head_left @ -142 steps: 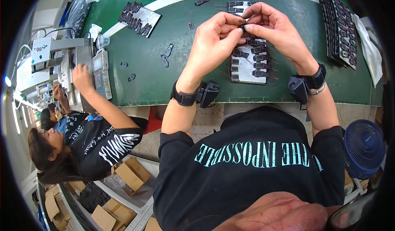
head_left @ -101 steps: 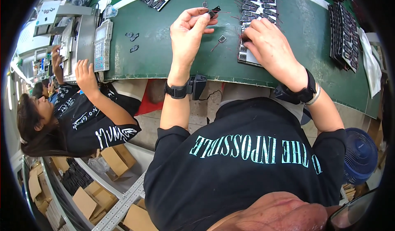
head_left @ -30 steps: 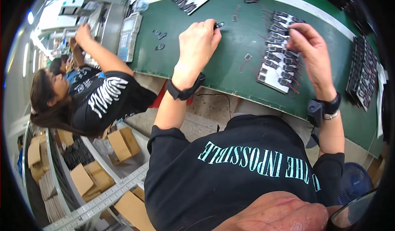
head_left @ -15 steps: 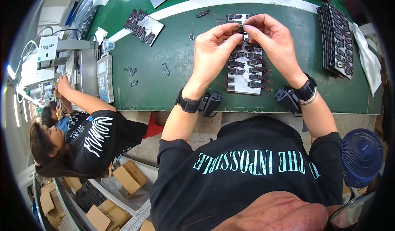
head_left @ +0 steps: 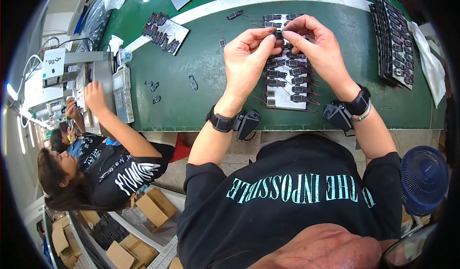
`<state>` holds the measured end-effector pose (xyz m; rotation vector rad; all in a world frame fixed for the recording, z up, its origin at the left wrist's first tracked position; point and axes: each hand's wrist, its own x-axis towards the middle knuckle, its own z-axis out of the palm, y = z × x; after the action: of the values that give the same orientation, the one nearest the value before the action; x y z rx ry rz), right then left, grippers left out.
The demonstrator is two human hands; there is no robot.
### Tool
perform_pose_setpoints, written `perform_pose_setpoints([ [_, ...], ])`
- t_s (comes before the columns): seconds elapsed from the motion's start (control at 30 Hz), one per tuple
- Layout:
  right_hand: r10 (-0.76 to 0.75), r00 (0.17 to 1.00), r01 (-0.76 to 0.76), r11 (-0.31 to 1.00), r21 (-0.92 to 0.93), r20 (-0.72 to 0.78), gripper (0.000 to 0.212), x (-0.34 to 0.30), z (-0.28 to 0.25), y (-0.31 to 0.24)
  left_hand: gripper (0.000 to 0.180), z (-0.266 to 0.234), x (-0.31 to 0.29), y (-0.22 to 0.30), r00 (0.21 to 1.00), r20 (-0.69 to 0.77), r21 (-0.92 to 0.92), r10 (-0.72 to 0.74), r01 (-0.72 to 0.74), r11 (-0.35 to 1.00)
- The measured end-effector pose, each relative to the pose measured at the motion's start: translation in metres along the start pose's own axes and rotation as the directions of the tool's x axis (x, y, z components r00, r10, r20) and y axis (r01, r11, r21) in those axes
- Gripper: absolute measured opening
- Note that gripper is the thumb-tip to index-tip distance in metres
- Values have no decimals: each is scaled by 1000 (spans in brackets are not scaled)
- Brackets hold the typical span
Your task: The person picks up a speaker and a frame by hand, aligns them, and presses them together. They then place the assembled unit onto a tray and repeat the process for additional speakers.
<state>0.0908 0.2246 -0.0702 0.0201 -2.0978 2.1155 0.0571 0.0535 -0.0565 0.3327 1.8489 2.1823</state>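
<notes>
Between the fingertips of my left hand (head_left: 247,60) and my right hand (head_left: 318,46) is a small black rectangular part (head_left: 279,35), pinched from both sides. Both hands are closed on it, above a pale rectangular tray (head_left: 286,104). Rows of similar black parts (head_left: 298,80) with thin dark red wires lie on that tray, some hanging over its edges. My fingers hide the tray's upper middle. One more wired part (head_left: 235,15) rests on the green table beyond my left hand, and a small square piece (head_left: 222,42) with a wire lies nearer to it.
On the green table (head_left: 206,111), a second loaded tray (head_left: 178,29) lies left, with several loose parts (head_left: 193,82) nearer me. Stacked trays (head_left: 393,43) and a white cloth (head_left: 429,63) are at right. A co-worker (head_left: 110,158) works at a machine on the left. A blue fan (head_left: 424,180) stands lower right.
My hands stay at nearly the same place, still pinching the small part, with slight finger shifts. The co-worker's near arm has lifted and moved right, away from the machine.
</notes>
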Motion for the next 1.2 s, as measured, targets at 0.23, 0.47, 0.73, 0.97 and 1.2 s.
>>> perform_pose_setpoints([
  [0.23,90,977,-109,990,88,195,15,85,-3,-21,17,-16,63,30,998,-42,35,48,-46,998],
  [0.47,78,974,-81,997,6,211,16,86,-2,-33,16,-15,63,38,998,-27,60,48,-46,997],
  [0.73,-101,980,162,904,-396,171,20,78,20,-54,13,-35,69,39,996,-13,154,91,-88,984],
  [0.97,-537,784,603,546,-581,310,12,60,31,-54,11,-75,44,66,963,-200,80,180,-167,983],
  [1.2,-294,757,644,485,-591,584,15,39,42,-42,14,-87,22,53,925,-316,59,210,-201,978],
])
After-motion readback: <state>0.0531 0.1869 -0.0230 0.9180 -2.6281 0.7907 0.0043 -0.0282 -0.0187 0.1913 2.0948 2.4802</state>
